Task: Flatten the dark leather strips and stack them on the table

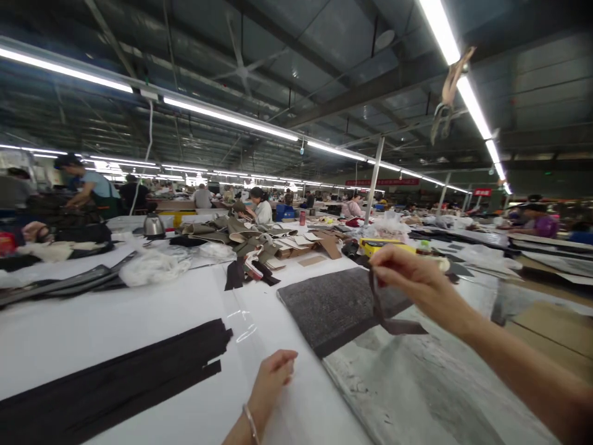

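My right hand [407, 278] is raised over the right side of the table, thumb and fingers pinching one end of a dark fabric strip [378, 309]. The strip hangs down, and its lower part bends off to the right. Behind and below it lies a dark grey textured piece of material [331, 306] on a worn grey-white board [393, 383]. Low in the middle, my left hand [273, 374], with a bracelet at the wrist, is over the white tabletop [194, 408]. Its fingers are curled together, and nothing shows in them. Left of it lie long dark strips [120, 377] side by side.
Dark scraps with a red-and-white item [253, 264] lie ahead, before a heap of cut pieces [222, 232]. Clear plastic [157, 262] and a metal kettle [154, 225] are to the left. A yellow box [386, 245] sits beyond my right hand. Other people work farther back.
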Demonstrator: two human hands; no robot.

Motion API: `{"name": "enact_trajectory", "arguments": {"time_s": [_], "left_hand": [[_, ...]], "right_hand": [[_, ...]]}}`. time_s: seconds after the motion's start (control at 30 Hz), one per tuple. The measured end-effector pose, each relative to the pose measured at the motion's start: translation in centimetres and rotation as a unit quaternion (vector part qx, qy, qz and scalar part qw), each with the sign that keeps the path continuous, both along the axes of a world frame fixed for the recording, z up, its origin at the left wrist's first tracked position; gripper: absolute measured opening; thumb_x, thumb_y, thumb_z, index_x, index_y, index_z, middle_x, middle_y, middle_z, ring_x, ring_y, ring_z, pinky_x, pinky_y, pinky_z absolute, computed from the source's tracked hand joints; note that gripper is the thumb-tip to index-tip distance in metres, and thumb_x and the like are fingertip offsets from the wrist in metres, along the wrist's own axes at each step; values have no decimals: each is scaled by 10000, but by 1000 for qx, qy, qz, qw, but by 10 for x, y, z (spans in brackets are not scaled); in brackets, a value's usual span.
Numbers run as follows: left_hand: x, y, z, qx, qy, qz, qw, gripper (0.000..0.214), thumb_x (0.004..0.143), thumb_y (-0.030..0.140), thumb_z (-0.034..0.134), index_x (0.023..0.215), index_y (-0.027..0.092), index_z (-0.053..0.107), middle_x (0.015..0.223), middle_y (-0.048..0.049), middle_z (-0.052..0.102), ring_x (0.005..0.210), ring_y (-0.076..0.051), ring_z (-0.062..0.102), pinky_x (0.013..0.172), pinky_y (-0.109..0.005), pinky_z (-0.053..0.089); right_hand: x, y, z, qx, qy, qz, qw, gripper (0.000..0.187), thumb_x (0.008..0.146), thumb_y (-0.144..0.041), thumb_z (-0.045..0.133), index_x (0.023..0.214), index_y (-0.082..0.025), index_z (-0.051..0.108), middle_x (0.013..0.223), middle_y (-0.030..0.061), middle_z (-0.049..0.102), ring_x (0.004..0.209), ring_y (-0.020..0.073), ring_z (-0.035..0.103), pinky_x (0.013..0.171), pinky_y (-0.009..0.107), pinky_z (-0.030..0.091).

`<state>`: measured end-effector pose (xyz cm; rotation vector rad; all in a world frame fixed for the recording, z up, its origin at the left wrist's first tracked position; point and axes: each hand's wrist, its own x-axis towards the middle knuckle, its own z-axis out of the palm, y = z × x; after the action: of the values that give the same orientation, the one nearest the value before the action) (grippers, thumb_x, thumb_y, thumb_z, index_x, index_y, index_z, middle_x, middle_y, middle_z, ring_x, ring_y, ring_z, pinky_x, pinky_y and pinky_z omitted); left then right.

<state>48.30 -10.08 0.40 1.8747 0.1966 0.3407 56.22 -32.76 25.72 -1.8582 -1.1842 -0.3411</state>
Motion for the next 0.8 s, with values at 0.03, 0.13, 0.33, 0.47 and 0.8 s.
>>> {"name": "enact_trajectory", "arguments": {"time_s": [0.03,0.13,0.33,0.47,0.8], "left_hand": [[-17,7,9,-27,-4,4,1000,427,864,455,431,1068,148,648,951,-91,646,942,-236,607,818,-369,489],[-78,29,44,-110,-42,50,992,483,878,561,418,1127,185,592,1019,-79,639,1011,-209,579,865,-334,464],[-190,53,77,-228,-105,226,941,506,784,641,587,996,182,559,908,-72,622,905,-211,581,770,-323,460],[-238,67,55,-202,-121,323,917,430,708,453,727,976,184,525,770,-4,579,719,-149,553,649,-263,425],[-369,78,7,-213,-87,443,867,326,635,254,671,925,172,549,633,40,567,616,-119,523,602,-236,377]], "right_hand": [[-10,20,-12,-41,-4,58,997,249,911,-445,540,904,-200,588,815,21,561,710,149,534,630,260,456],[-41,80,-47,-125,-39,197,972,171,979,-265,405,949,-214,565,888,25,539,780,146,519,707,265,425],[-113,179,-112,-159,-17,311,937,263,967,-165,300,1002,-223,554,917,37,518,806,170,516,727,303,405],[-168,216,-150,-196,-27,350,916,293,898,-98,329,1017,-227,564,947,50,526,801,192,507,714,325,405],[-263,259,-218,-186,112,433,875,364,903,-258,421,1261,-200,459,1211,108,524,1120,253,469,973,420,354]]}}
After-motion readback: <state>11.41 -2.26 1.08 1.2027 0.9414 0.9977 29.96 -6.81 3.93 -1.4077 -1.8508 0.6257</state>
